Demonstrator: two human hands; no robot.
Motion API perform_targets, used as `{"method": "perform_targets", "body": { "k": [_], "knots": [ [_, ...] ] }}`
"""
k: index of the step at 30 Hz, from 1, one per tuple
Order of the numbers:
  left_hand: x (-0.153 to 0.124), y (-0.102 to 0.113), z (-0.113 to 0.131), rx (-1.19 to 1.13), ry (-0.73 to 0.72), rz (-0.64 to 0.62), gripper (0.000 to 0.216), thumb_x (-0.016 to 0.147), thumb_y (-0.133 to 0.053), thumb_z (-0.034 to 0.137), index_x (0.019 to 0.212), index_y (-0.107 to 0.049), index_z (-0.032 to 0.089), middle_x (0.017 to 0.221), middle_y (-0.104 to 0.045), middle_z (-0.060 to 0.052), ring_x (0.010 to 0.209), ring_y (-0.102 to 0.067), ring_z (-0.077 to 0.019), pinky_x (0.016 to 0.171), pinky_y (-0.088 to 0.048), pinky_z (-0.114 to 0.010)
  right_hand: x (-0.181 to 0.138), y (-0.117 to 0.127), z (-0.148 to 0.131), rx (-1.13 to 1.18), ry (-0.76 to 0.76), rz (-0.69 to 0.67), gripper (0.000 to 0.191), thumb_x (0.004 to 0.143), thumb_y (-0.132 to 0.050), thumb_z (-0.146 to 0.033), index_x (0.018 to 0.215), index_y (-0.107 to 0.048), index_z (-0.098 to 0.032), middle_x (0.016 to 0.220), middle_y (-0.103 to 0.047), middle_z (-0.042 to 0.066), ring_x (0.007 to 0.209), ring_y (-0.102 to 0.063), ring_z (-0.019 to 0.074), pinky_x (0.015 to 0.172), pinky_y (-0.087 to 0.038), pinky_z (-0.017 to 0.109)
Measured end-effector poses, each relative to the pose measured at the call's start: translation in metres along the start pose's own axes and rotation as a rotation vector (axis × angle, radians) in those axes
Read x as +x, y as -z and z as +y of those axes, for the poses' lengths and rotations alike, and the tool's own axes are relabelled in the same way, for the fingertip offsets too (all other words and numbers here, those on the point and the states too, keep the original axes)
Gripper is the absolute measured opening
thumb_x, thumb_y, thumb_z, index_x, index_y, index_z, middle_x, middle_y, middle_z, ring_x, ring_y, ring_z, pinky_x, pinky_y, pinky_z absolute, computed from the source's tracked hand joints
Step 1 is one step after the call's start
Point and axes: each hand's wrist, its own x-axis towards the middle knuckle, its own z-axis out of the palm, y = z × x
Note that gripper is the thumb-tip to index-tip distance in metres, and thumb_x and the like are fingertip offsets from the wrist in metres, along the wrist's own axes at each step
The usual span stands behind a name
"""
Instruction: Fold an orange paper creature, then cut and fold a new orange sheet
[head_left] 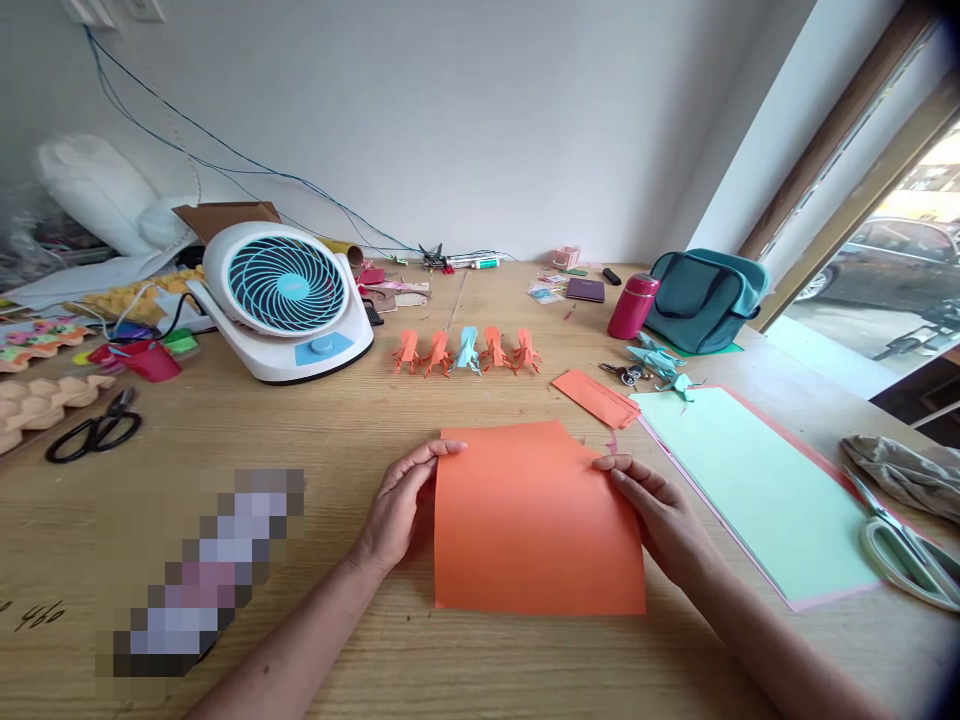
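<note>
Pale wall (pixel 480 130) rises behind a wood-grained worktop (pixel 330 430), where an orange sheet (pixel 536 530) is held, slightly bowed, between both hands. Far left of the sheet, handwriting (pixel 41 615) on the wood seems to read "460"; black-handled scissors (pixel 94 430) lie beyond that, and a long object (pixel 217 570), pixelated past reading, lies nearer the sheet. Beyond the sheet's left side stands a white fan (pixel 281 295), its hub lettering too small to read. Bare wood borders the sheet's left edge, where the left hand (pixel 397 510) has a narrow grip on the far left corner. Past the far edge, across open wood, five paper figures (pixel 466 350) stand in a row; orange strips (pixel 596 395) lie beyond its far right. The right hand (pixel 664 515) pinches the sheet's right side toward its far end, its grip likewise narrow. Farther right of the sheet, a pale green sheet (pixel 757 490) narrows the free room, with white-handled scissors (pixel 896 560) beside its right edge.
</note>
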Motion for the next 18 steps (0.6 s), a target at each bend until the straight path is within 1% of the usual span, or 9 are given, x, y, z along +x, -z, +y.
{"method": "perform_targets", "body": {
  "k": [2, 4, 7, 9, 12, 14, 16, 18],
  "knots": [
    [0.001, 0.001, -0.002, -0.022, 0.017, -0.042, 0.028, 0.085, -0.056, 0.036, 0.103, -0.070, 0.019, 0.107, -0.070, -0.005, 0.094, -0.064, -0.0217, 0.080, -0.050, -0.030, 0.000, 0.002, 0.000, 0.016, 0.009, 0.018, 0.031, 0.081, -0.068, -0.051, 0.101, -0.073, -0.028, 0.099, -0.069, 0.004, 0.087, -0.061, 0.0194, 0.069, -0.051, 0.025],
    [0.002, 0.001, -0.003, 0.005, -0.001, -0.075, 0.027, 0.084, -0.061, 0.034, 0.105, -0.069, 0.019, 0.105, -0.070, -0.005, 0.090, -0.065, -0.0200, 0.077, -0.051, -0.029, 0.000, 0.003, -0.001, 0.009, 0.030, 0.018, 0.034, 0.082, -0.066, -0.052, 0.109, -0.072, -0.031, 0.105, -0.068, 0.003, 0.096, -0.061, 0.0202, 0.077, -0.052, 0.026],
    [0.003, 0.000, -0.003, 0.071, -0.044, -0.115, 0.029, 0.081, -0.066, 0.031, 0.108, -0.068, 0.020, 0.108, -0.069, -0.005, 0.095, -0.065, -0.0196, 0.080, -0.052, -0.029, 0.000, 0.007, -0.001, -0.047, 0.064, -0.009, 0.040, 0.084, -0.063, -0.054, 0.119, -0.067, -0.036, 0.120, -0.065, 0.002, 0.110, -0.058, 0.0222, 0.090, -0.050, 0.031],
    [0.003, -0.001, -0.003, 0.085, -0.044, -0.134, 0.033, 0.078, -0.069, 0.029, 0.109, -0.067, 0.020, 0.111, -0.069, -0.005, 0.100, -0.065, -0.0206, 0.083, -0.053, -0.030, 0.001, 0.012, 0.000, -0.136, 0.121, -0.035, 0.041, 0.085, -0.063, -0.053, 0.123, -0.065, -0.038, 0.129, -0.062, 0.001, 0.122, -0.052, 0.0246, 0.098, -0.046, 0.036],
    [0.005, 0.000, -0.005, 0.070, -0.010, -0.130, 0.040, 0.073, -0.072, 0.027, 0.112, -0.066, 0.020, 0.114, -0.069, -0.006, 0.102, -0.065, -0.0226, 0.084, -0.054, -0.032, 0.004, 0.020, 0.002, -0.339, 0.262, -0.092, 0.040, 0.088, -0.061, -0.048, 0.126, -0.062, -0.037, 0.139, -0.056, 0.001, 0.135, -0.041, 0.0258, 0.110, -0.036, 0.041],
    [0.006, 0.002, -0.007, 0.040, 0.036, -0.115, 0.044, 0.071, -0.073, 0.026, 0.114, -0.066, 0.019, 0.114, -0.069, -0.008, 0.101, -0.065, -0.0238, 0.082, -0.054, -0.033, 0.006, 0.025, 0.004, -0.454, 0.342, -0.162, 0.041, 0.092, -0.057, -0.043, 0.131, -0.058, -0.035, 0.140, -0.055, 0.002, 0.136, -0.042, 0.0256, 0.111, -0.036, 0.043],
    [0.008, 0.005, -0.010, -0.024, 0.099, -0.103, 0.047, 0.069, -0.074, 0.025, 0.115, -0.065, 0.018, 0.113, -0.070, -0.008, 0.097, -0.067, -0.0241, 0.079, -0.055, -0.033, 0.007, 0.028, 0.006, -0.550, 0.402, -0.248, 0.044, 0.095, -0.051, -0.037, 0.138, -0.051, -0.032, 0.140, -0.055, 0.005, 0.132, -0.047, 0.0254, 0.107, -0.042, 0.043],
    [0.009, 0.007, -0.012, -0.093, 0.161, -0.103, 0.049, 0.069, -0.075, 0.025, 0.117, -0.064, 0.018, 0.111, -0.070, -0.009, 0.091, -0.067, -0.0233, 0.075, -0.054, -0.032, 0.006, 0.027, 0.008, -0.668, 0.463, -0.291, 0.046, 0.096, -0.048, -0.030, 0.142, -0.046, -0.031, 0.139, -0.056, 0.007, 0.126, -0.053, 0.0243, 0.102, -0.047, 0.042]
  ]
}}
